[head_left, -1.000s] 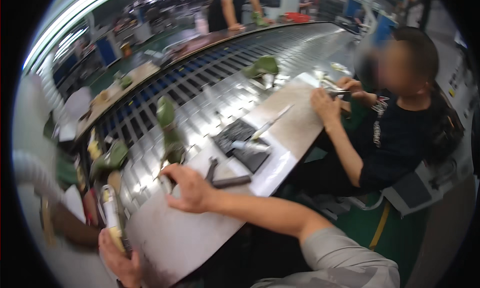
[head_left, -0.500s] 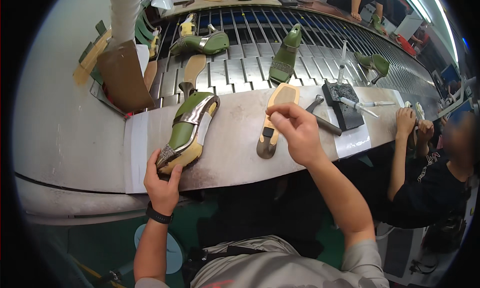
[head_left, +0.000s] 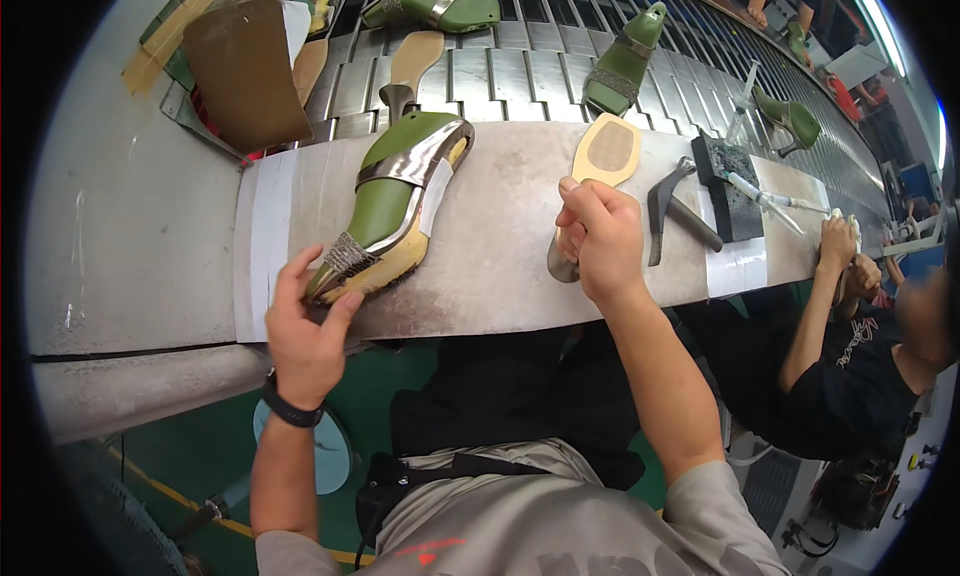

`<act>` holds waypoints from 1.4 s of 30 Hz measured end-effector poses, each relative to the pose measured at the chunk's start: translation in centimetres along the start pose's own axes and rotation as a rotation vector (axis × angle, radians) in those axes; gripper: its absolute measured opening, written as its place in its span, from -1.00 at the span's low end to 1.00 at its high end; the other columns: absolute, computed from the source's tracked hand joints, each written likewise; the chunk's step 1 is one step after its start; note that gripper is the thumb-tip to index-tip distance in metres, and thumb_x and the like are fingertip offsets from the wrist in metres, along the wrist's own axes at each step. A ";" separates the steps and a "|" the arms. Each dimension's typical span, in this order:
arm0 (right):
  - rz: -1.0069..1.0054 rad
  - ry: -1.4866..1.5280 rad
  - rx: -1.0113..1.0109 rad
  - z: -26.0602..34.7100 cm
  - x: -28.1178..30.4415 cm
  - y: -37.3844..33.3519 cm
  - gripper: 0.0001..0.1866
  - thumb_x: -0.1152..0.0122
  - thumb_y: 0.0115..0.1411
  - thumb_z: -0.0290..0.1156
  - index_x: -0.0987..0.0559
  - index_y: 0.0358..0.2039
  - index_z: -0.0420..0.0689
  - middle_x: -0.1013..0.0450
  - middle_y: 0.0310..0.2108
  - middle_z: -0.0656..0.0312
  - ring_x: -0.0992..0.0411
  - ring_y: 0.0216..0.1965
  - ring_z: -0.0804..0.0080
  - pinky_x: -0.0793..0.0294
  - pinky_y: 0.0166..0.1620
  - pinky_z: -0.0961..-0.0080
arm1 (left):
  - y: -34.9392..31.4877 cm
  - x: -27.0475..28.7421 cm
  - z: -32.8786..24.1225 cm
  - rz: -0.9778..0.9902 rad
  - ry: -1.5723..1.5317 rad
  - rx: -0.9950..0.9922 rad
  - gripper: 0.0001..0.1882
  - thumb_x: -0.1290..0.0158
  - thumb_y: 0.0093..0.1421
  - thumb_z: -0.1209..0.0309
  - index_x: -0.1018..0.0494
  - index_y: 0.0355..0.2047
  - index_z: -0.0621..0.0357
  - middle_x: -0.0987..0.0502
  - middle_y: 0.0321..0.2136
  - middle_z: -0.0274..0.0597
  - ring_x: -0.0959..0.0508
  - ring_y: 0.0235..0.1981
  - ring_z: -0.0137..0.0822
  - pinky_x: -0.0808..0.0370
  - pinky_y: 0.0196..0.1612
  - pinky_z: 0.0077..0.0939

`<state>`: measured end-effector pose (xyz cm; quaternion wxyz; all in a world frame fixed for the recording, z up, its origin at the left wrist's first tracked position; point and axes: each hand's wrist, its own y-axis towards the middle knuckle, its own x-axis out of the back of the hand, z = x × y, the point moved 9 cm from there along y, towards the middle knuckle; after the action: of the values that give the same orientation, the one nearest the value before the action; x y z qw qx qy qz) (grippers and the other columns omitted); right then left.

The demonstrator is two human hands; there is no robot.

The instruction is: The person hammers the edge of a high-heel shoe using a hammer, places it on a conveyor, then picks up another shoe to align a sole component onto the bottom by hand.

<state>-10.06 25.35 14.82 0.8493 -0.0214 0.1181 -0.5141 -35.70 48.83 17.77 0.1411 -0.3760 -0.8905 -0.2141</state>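
A green shoe last with a metallic strap upper (head_left: pixel 398 198) lies on the grey workbench (head_left: pixel 500 246). My left hand (head_left: pixel 305 326) touches its toe end, fingers spread around the tip. A tan high-heel sole (head_left: pixel 592 176) lies to the right, and my right hand (head_left: pixel 600 238) is closed around its heel end.
A hammer (head_left: pixel 672 208) and a black block with a brush (head_left: pixel 738 181) lie right of the sole. More green shoes (head_left: pixel 625 61) ride the slatted conveyor (head_left: pixel 520 71) behind. A brown cardboard piece (head_left: pixel 240 66) stands at the back left. A seated person (head_left: pixel 850 356) works at the right.
My view has swung from the right to the bench ahead. My left hand stays at the green shoe's toe; my right hand has slid down the tan sole toward its heel.
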 end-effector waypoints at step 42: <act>0.382 0.257 0.198 9.0 -4.6 -16.7 -0.74 -0.11 0.52 -0.45 -0.67 -0.09 -0.40 -0.70 -0.26 0.05 -0.67 -0.26 0.40 -0.65 -0.18 0.50 | 4.9 -10.6 -20.4 0.610 -0.881 -0.103 -0.49 -0.05 0.51 0.30 -0.33 0.32 0.39 -0.54 0.20 0.28 -0.58 0.24 0.02 -0.52 0.32 -0.08</act>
<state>-24.63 20.78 27.05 0.9071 0.1503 0.1761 -0.3516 -23.09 35.46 32.45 -0.2086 -0.6780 -0.7042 -0.0288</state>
